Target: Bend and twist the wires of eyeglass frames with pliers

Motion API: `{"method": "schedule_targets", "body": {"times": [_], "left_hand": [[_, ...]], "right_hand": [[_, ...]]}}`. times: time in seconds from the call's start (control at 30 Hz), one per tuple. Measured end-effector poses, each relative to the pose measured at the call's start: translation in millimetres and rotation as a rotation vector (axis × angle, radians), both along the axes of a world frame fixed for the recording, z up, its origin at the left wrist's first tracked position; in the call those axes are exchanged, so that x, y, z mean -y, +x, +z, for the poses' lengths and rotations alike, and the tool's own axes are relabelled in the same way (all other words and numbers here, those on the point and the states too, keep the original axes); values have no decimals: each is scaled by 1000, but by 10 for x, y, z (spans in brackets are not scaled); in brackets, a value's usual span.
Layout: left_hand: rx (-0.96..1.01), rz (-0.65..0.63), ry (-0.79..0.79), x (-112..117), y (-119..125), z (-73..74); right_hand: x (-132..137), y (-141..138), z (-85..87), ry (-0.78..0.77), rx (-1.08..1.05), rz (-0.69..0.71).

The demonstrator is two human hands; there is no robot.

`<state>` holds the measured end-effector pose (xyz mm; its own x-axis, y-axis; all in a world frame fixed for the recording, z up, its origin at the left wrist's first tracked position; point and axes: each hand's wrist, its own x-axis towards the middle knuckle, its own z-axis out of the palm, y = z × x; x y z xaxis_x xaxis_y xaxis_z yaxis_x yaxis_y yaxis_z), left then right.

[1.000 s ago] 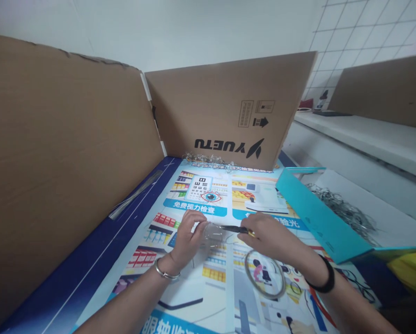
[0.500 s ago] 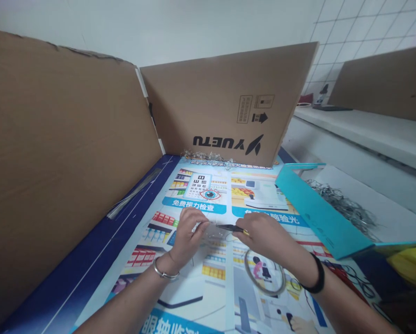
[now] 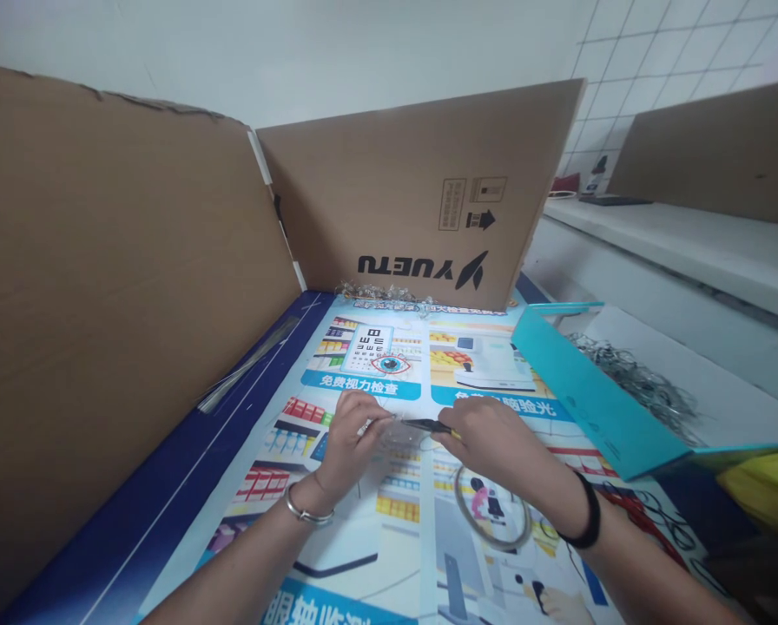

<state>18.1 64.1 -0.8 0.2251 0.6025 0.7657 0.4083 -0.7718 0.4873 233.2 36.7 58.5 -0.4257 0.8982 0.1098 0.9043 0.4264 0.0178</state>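
My left hand (image 3: 355, 434) is closed in a pinch on a thin, wiry piece, its exact kind too small to make out. Beneath the fingertips shows a see-through, shiny bit (image 3: 402, 437). My right hand (image 3: 486, 432) grips pliers (image 3: 426, 424) with dark pointed jaws and a touch of yellow at the handle. The jaw tips reach left, close to the pinched piece; whether they bite it I cannot tell. Under my right forearm lies a coil of wire (image 3: 462, 512) on the printed sheet (image 3: 402, 555).
A teal box (image 3: 597, 404) at the right holds a tangle of grey wire (image 3: 649, 378). Cardboard panels (image 3: 402, 200) stand at the back and left. Wiry bits (image 3: 379, 292) lie along the back panel, clear strips (image 3: 249, 365) at left, red and black cords (image 3: 649, 516) at right.
The whole view has shifted slightly. Both hands keep nearly the same pose, the pliers' tips still beside the left fingertips.
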Motion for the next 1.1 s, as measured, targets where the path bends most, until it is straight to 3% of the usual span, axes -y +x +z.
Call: {"method": "schedule_targets", "body": {"times": [0.13,0.27,0.4,0.63,0.8,1.1], "left_hand": [[29,-35,-55,4,18,-13],[63,-46,-102,12,29,-9],[45,0,-141,-4,-4,3],[22,87,-155,-37,-50,-45],[56,112,-222,-14,-17,-85],[103,122,-310,-6,-5,-81]], "right_hand": [[8,42,121,13,40,-6],[-75,19,367,-10,180,49],[-181,-121,587,18,294,125],[-257,-409,765,45,427,174],[-343,-473,814,4,466,164],[-349,-404,698,19,495,154]]}}
